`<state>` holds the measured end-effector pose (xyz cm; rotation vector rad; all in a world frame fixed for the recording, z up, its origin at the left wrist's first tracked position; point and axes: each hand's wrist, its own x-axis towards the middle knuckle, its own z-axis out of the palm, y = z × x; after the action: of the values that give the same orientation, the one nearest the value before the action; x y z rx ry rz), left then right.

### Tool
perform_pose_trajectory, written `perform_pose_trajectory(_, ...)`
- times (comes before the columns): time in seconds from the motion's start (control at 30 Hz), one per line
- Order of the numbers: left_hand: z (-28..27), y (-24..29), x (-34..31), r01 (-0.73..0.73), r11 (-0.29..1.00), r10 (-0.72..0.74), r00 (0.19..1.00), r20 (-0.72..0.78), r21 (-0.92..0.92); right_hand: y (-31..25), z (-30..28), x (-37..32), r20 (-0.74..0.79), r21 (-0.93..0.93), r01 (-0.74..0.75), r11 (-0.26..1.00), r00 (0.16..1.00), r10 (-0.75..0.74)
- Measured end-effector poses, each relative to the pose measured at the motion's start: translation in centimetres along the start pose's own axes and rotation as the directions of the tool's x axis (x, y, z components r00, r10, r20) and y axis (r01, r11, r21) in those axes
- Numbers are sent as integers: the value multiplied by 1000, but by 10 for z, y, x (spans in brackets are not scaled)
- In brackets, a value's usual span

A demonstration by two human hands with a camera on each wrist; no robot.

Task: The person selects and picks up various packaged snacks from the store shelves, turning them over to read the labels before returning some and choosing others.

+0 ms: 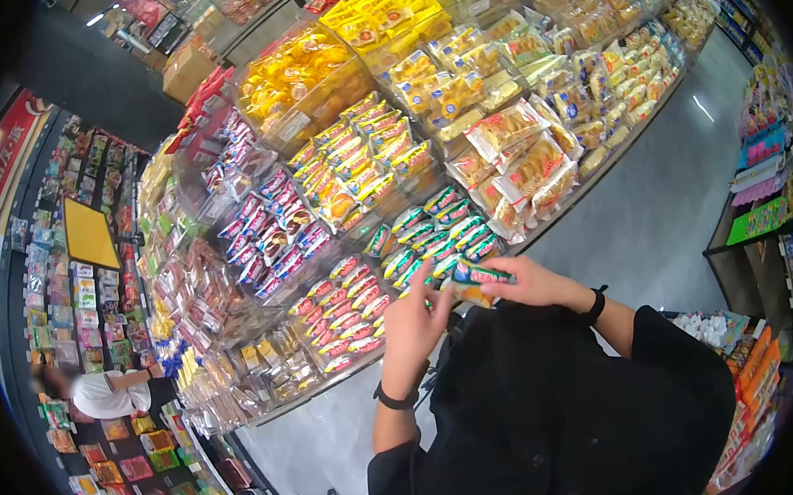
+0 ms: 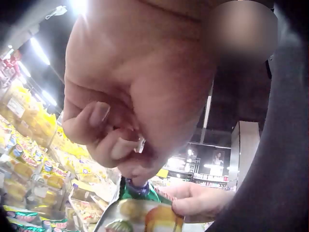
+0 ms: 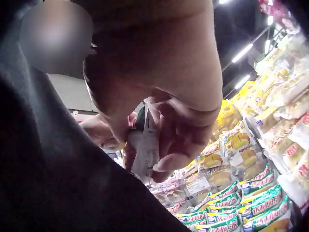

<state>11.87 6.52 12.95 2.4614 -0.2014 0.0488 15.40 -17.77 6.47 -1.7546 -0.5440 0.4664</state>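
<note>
Between both hands is a green snack packet [image 1: 482, 274] whose wrapper shows printed food pictures. My right hand [image 1: 539, 284], with a black wristband, grips one end of it, the fingers curled around the wrapper in the right wrist view. My left hand [image 1: 412, 324], also banded at the wrist, is at the packet's other end. In the left wrist view, the left thumb and forefinger pinch the packet's [image 2: 145, 217] edge while the other fingers curl in. Just beyond the hands lie rows of similar green packets [image 1: 432, 236] in a display bin.
Adjoining bins hold red packets [image 1: 342, 314], blue-and-white packets [image 1: 273, 228] and yellow packets [image 1: 359, 154]. Larger clear-wrapped packs [image 1: 522, 154] are heaped to the right. Grey floor [image 1: 630, 206] runs along the display. A person in a white shirt [image 1: 112, 394] stands at far left near wall shelves.
</note>
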Motion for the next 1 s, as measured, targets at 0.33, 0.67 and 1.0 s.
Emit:
perform_pose_trajectory(0.33,26,-1,-14,376,647,-244,927,286,-664,-9,9,1,42,435,-246,866,967,253)
perform_pose_trajectory(0.67,19,19,-23,342,444,-175,940,294,-828,-51,11,-18,-77,350,-173,921,974,212)
perform_pose_trajectory(1.0,8,31,-28,301,437,-124,954,274,-848,-83,5,-25,-21,447,-113,888,990,136)
